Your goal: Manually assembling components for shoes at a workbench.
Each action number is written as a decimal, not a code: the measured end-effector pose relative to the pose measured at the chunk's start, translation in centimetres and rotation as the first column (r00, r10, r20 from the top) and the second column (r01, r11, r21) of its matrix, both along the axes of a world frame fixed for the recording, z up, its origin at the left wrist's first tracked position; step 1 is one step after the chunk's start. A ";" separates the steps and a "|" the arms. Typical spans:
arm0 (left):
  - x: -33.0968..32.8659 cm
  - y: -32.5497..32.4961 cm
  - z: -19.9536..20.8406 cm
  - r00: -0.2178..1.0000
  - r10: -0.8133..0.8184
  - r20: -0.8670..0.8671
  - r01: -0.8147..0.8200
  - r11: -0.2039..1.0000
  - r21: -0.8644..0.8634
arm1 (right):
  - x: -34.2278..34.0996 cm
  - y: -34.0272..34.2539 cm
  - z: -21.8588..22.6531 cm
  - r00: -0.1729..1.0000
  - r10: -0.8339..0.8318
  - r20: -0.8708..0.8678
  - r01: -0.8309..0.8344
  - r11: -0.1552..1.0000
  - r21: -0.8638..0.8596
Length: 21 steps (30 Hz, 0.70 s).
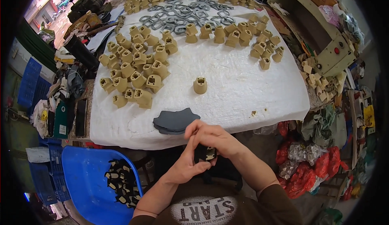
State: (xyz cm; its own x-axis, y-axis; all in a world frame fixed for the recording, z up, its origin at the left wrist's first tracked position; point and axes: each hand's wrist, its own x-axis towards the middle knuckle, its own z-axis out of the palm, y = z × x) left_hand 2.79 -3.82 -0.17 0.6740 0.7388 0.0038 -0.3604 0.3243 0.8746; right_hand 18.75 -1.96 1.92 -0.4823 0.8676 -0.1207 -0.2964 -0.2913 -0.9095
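My left hand (pixel 188 162) and my right hand (pixel 214 137) meet in front of my body, just off the near edge of the table. Between them they grip a black-and-tan moulded part (pixel 210 153), mostly hidden by the fingers. The right fingers bend over its top while the left thumb supports it from below. A small stack of dark grey curved sheets (pixel 175 119) lies at the table's near edge, just beyond my hands. One tan hollow moulded part (pixel 200 86) stands alone farther back on the white cloth.
Many tan parts (pixel 137 79) crowd the left of the white-covered table (pixel 235 99); others stand at the right and back. Grey oval rings (pixel 186 12) are spread behind. A blue tub (pixel 85 176) with black-and-tan pieces sits lower left. Red plastic bags (pixel 302 180) lie lower right.
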 end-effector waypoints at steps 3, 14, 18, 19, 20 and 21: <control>0.2 0.0 0.3 1.000 -0.026 -0.015 0.026 0.999 0.022 | 0.5 0.4 -1.5 0.986 0.133 -0.103 -0.123 0.987 0.100; 0.2 -0.2 0.6 0.968 0.198 0.151 -0.169 0.967 -0.188 | -1.9 -3.8 -1.9 0.951 -0.285 0.118 0.247 0.932 0.266; 0.9 -0.5 0.8 0.929 0.319 0.189 -0.227 0.892 -0.391 | -2.6 -3.5 -2.6 0.907 -0.379 0.184 0.261 0.847 0.463; 1.3 -0.8 0.7 0.926 0.348 0.144 -0.285 0.897 -0.339 | -2.9 -3.5 -3.2 0.876 -0.447 0.181 0.292 0.790 0.540; 1.7 -1.0 0.7 0.920 0.379 0.102 -0.338 0.897 -0.283 | -3.1 -3.5 -3.4 0.842 -0.512 0.170 0.317 0.724 0.613; 1.9 -1.1 0.7 0.910 0.410 0.061 -0.388 0.894 -0.225 | -3.2 -3.5 -3.3 0.842 -0.512 0.171 0.316 0.724 0.613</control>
State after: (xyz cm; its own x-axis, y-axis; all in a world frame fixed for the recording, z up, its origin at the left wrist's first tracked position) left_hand 4.64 -4.88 0.51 0.3259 0.9376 -0.1215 -0.5819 0.3002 0.7558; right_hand 15.58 -5.51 -1.38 -0.0793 0.9310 0.3564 0.0561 0.3612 -0.9308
